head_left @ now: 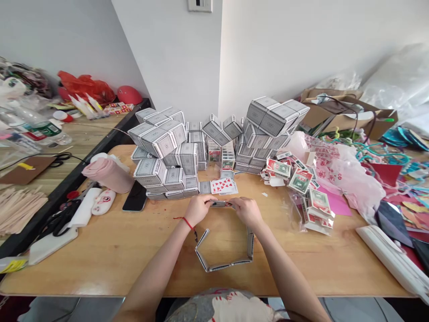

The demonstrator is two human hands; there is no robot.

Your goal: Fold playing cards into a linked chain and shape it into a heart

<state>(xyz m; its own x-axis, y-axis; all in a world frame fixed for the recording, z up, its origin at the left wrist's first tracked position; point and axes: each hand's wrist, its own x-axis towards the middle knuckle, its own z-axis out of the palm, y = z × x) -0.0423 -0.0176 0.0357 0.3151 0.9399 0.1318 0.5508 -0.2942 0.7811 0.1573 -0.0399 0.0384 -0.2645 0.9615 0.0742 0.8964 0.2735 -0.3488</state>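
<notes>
My left hand (pixel 201 209) and my right hand (pixel 247 211) meet near the middle of the wooden table, fingers pinched on the far side of a chain of joined playing cards (pixel 231 264). The chain stands on edge and bends into an angular ring, with a gap on its left side. A short segment of the folded cards (pixel 218 204) shows between the two hands. Just beyond them lie loose playing cards (pixel 224 186), one face up with red hearts. A red cord bracelet (pixel 188 222) circles my left wrist.
Grey-patterned card blocks stand stacked at the left (pixel 161 138) and right (pixel 268 120). Opened card boxes (pixel 315 201) lie to the right beside a plastic bag (pixel 348 174). A phone (pixel 134 197), a pink cloth roll (pixel 107 173) and scissors (pixel 63 219) are at the left.
</notes>
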